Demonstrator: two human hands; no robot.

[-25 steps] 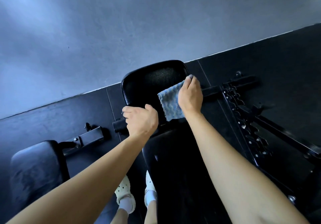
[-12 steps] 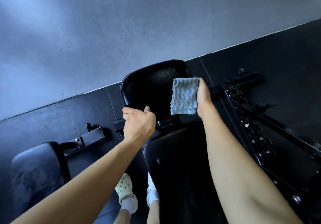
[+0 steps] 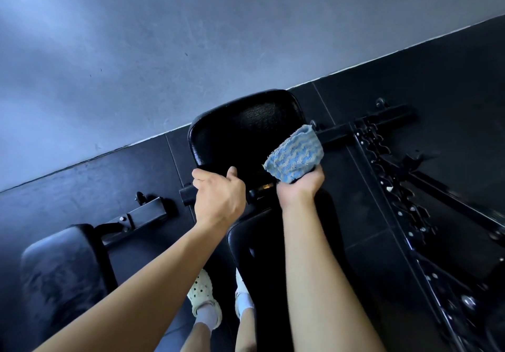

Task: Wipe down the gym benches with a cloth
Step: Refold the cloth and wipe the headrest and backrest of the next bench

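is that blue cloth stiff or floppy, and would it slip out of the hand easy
Probably floppy: the cloth bunches and folds over the right hand rather than keeping a flat shape. Likely light too, since one hand carries it bunched up. Its nubby, looped pile suggests that it grips skin and won't slip easily.

Dim, cool blue cast overall. Soft diffuse light on wall [image 3: 136, 51] above bench pad [image 3: 240, 133], brightest up-left of pad. Pad near-black, faint sheen on upper surface; detail crushed in shadow below and right of pad. Forearms [image 3: 314, 269] below pad evenly lit. Wide-angle bending, softness far from pad.
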